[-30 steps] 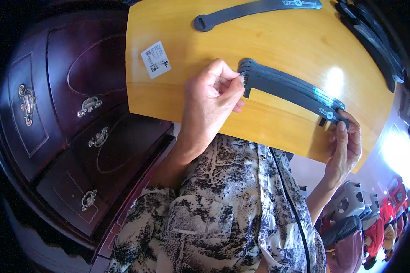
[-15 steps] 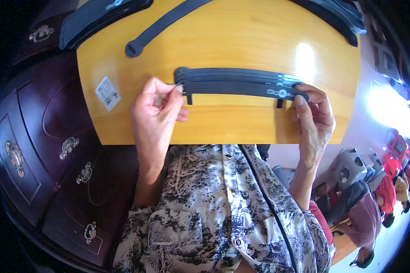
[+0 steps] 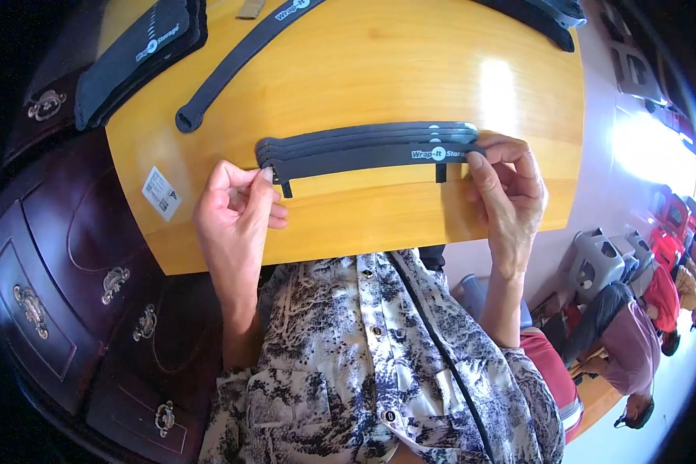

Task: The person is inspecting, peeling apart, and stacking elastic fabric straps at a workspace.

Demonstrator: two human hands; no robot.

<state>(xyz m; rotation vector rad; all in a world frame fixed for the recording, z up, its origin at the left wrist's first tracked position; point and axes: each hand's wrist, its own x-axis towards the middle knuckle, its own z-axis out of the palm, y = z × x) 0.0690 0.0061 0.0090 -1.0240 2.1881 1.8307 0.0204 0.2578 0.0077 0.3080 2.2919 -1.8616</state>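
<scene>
A fanned stack of black storage straps point(image 3: 348, 160) lies across the near part of the yellow wooden table point(image 3: 394, 85). Each strap is long and narrow, with a rounded left end and pale printing towards the right. My left hand point(image 3: 236, 209) pinches the left end of the front strap between thumb and finger. At the other end, my right hand point(image 3: 506, 185) pinches the strap's right tip, thumb on top. Two short black tabs stick out below the front strap, one near each end.
Another black strap point(image 3: 240, 66) lies slantwise farther back. Piles of dark straps sit at the far left point(image 3: 143, 58) and far right point(image 3: 537, 19). A white label point(image 3: 162, 193) is on the table's left. Dark drawers point(image 3: 62, 263) stand left; people point(image 3: 626, 344) sit beyond grey stools point(image 3: 595, 263) at right.
The view has shifted, so the table and stack appear farther left and more of the far straps shows. Both hands keep their pinch on the front strap's ends.
</scene>
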